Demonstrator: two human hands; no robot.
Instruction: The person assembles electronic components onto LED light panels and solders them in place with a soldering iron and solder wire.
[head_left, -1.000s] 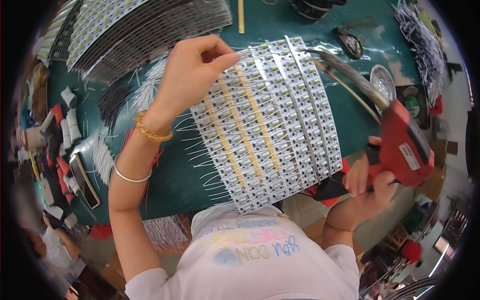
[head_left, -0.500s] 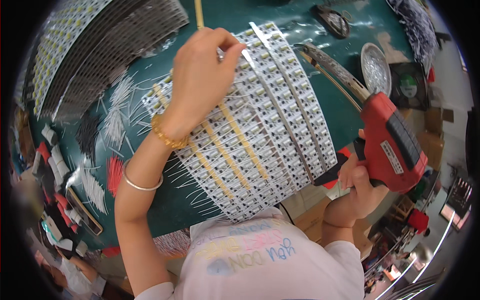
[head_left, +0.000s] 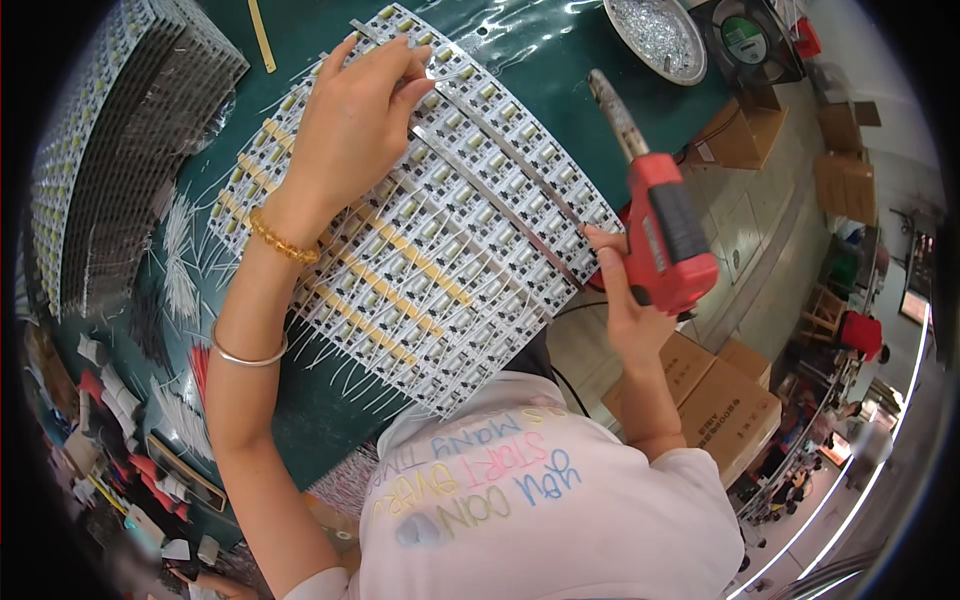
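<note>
A wide panel of white circuit board strips with yellow bands and bristling component leads lies on the green table. My left hand rests on its upper part, fingers pinching the strips near the top edge. My right hand grips a red pistol-shaped soldering gun at the panel's right edge, its metal tip pointing up and away over the table.
A tall stack of more board panels lies at the left. A round metal dish and a black fan sit at the top right. Cardboard boxes stand below the table's right side. Small parts and cut leads litter the left.
The view has swung left and down. My right hand has brought the soldering gun up beside the panel's right edge. My left hand stays on the panel's top.
</note>
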